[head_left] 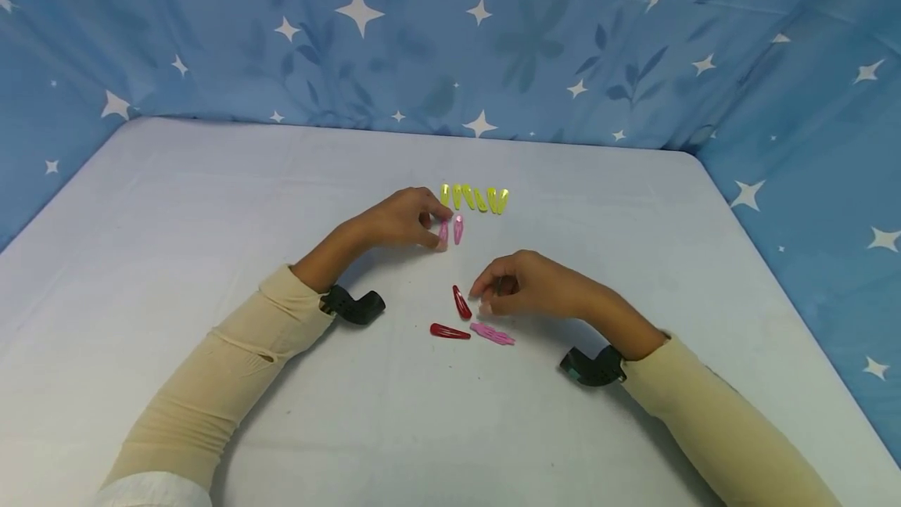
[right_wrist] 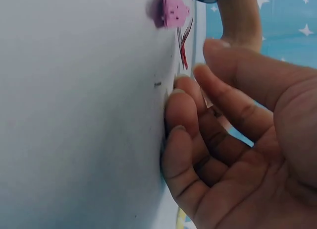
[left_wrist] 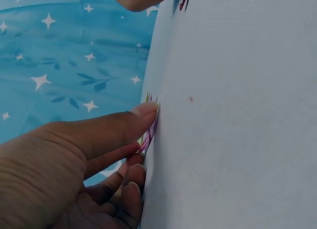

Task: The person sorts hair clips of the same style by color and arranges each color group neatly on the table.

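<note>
My left hand (head_left: 408, 217) pinches a pink hair clip (head_left: 443, 231) lying on the white table, with fingertips at its far end and thumb at its near end. In the left wrist view the thumb (left_wrist: 146, 110) partly hides the pink clips. Right beside it lies a second pink hair clip (head_left: 458, 229). Nearer to me, my right hand (head_left: 531, 286) rests low over the table, fingers loosely curled with nothing between them. Its fingertips are just right of a red hair clip (head_left: 461, 303). A pink openwork clip piece (head_left: 493, 333) lies below that hand.
A row of several yellow hair clips (head_left: 481, 199) lies just beyond the pink pair. Another red hair clip (head_left: 450, 332) lies left of the pink openwork piece. Blue star-patterned cloth (head_left: 436, 45) hangs behind the white table (head_left: 281, 170) and along its sides.
</note>
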